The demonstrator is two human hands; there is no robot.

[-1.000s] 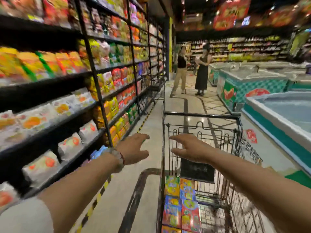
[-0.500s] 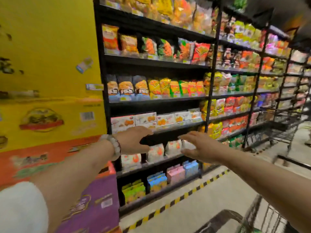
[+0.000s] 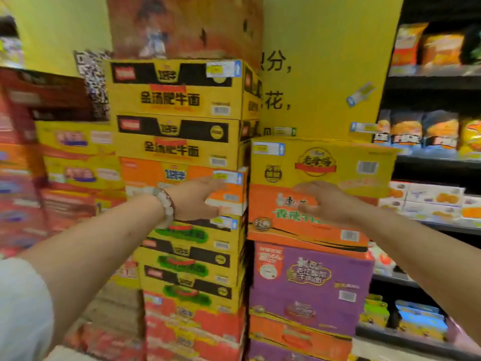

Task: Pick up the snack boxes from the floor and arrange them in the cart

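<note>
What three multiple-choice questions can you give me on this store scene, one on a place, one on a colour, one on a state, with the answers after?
1. Where does the purple box sit in the right-hand stack?
A. Right under the orange box
B. On top of the yellow box
C. On a shelf

2. What colour is the top box of the right-hand stack?
A. Purple
B. Yellow
C. Green

3. How are the two hands?
A. Both open, holding nothing
B. Both gripping one box
C. Left holding a bag

Answers:
1. A, the purple box lies directly below the orange box.
2. B, the top box is yellow with a red emblem.
3. A, the left hand and right hand reach toward the boxes with fingers extended and nothing in them.
</note>
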